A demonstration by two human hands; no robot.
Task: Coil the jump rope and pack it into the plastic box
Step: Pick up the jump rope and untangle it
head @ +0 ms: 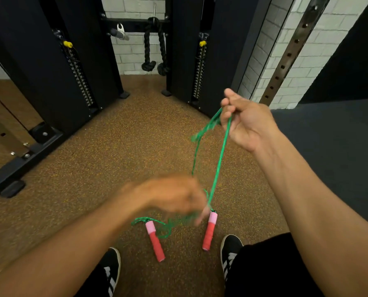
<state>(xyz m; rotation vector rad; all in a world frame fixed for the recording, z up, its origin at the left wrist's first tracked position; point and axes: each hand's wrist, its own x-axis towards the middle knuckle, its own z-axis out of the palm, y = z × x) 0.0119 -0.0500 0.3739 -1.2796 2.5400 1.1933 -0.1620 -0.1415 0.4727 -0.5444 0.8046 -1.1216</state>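
The coiling looks barely begun. The right hand [246, 123] is raised, its fingers [226, 116] curled and pinching a bend of the green jump rope [220, 155]. Two strands fall away below those fingers toward the left hand [174, 196]. That hand is motion-blurred and sits against the strands lower down; I cannot tell whether its fingers grip the rope or only brush it. Beneath it, both red-and-pink handles [155, 243] lie on the speckled floor [114, 146] between the shoes [112, 269], with slack rope bunched beside one of them. No gathered loops show. The next move probably needs the left fingers to take a sure hold low on the strands and carry an even length up to the right fingers. The plastic box is not in view.
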